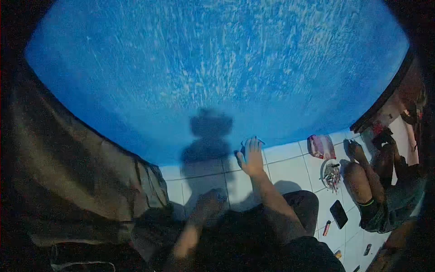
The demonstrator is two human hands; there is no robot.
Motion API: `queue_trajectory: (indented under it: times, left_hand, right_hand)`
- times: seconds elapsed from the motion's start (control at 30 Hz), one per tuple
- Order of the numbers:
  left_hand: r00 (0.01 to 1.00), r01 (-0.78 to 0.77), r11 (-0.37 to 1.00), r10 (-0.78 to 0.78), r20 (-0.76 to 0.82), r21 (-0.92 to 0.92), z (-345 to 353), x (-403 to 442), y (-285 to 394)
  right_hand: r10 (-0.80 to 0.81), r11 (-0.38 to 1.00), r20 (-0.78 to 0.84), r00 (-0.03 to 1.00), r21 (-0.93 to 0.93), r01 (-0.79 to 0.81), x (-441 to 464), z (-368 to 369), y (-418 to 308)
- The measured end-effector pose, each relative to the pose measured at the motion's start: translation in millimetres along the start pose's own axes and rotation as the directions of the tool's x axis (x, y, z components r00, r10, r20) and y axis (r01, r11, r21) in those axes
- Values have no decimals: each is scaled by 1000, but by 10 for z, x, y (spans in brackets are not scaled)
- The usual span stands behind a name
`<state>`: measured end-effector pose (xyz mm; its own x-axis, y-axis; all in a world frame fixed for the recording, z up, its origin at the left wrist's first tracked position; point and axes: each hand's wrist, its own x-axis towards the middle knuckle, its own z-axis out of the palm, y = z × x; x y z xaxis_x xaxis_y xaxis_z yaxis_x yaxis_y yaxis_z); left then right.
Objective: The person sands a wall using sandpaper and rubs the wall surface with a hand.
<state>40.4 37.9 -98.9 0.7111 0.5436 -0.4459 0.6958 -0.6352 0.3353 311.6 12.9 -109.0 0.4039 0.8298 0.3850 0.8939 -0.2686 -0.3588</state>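
Observation:
My right hand (252,156) reaches forward to the foot of the blue wall (217,68), fingers spread, on a small dark and white thing partly covered by the palm and too small to name. White floor tiles (286,171) lie beneath it. Lower and to the left, my left hand (210,205) is in shadow near my lap, its fingers too dark to make out. A shadow of a head and shoulders falls on the wall and tiles between the two hands.
Dark fabric (81,158) hangs at the left. On the right are a pink and white bundle (321,147), a round holder with many small sticks (332,176), a black phone (338,214) and a lighter (326,228). Another person's bare legs (360,181) are beyond.

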Motion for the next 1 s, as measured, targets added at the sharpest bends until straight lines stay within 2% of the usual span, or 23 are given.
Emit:
queue_trajectory:
  times: [0.07,0.1,0.13,0.2,0.23,0.33,0.4,0.43,0.5,0.6,0.63,0.7,0.77,0.8,0.83,0.9,0.93,0.97,1.0]
  left_hand:
    - [999,-28,999,26,-37,-37,-9,24,-45]
    - [989,-103,989,91,-114,-106,-130,-107,4]
    - [971,-178,969,143,-194,-172,-233,-220,65]
    - [997,-8,984,23,80,-178,-482,-203,236]
    - [978,66,985,-32,206,-157,-593,-167,271]
    - [996,-36,998,32,-85,-42,-228,-73,126]
    - [997,-80,984,76,-26,-160,-416,-174,132]
    - [995,-92,971,96,10,-220,-502,-237,150]
    - [995,-95,977,99,11,-192,-419,-268,154]
    - [994,-106,985,105,-15,-136,-405,-235,153]
    - [994,-111,987,109,-27,-114,-411,-216,131]
    - [932,-334,916,287,-219,-221,137,-46,-243]
    - [965,-257,922,231,-122,-290,57,-28,-196]
    - [993,-55,952,85,86,-301,-304,-124,60]
    - [955,139,961,-66,289,-241,-677,-223,322]
    - [992,37,971,-7,129,-235,-501,-244,255]
    - [996,8,971,14,90,-239,-447,-239,224]
    - [997,3,972,16,77,-237,-417,-219,194]
    - [998,0,971,16,67,-239,-388,-202,175]
  right_hand:
    - [49,999,97,994,17,-51,50,-207,-195]
    - [8,1000,-91,996,10,-7,102,-127,-186]
    - [35,999,-134,990,46,-29,169,-173,-218]
    - [84,990,-208,974,125,-59,266,-299,-311]
    - [49,997,-191,980,70,-37,203,-197,-225]
    - [124,992,174,977,-42,-118,43,-150,-120]
    - [100,993,-99,990,76,-93,13,19,-56]
    - [123,986,-226,966,142,-92,50,51,-111]
    - [196,959,-427,883,272,-82,113,58,-239]
    - [254,950,-321,912,259,-174,89,79,-89]
    - [388,892,-309,868,361,-271,107,48,-109]
    - [562,825,-473,679,386,-414,101,566,522]
    - [785,519,-311,536,802,-294,199,487,616]
    - [820,103,-34,571,991,-88,297,-13,356]
    - [726,-361,218,652,928,92,346,-299,175]
    - [602,-356,210,770,934,24,254,268,368]
    - [580,-356,299,758,930,-94,328,-379,-329]
    - [626,-202,254,737,966,-162,313,-243,-481]
    - [679,27,159,716,970,-241,246,121,-432]
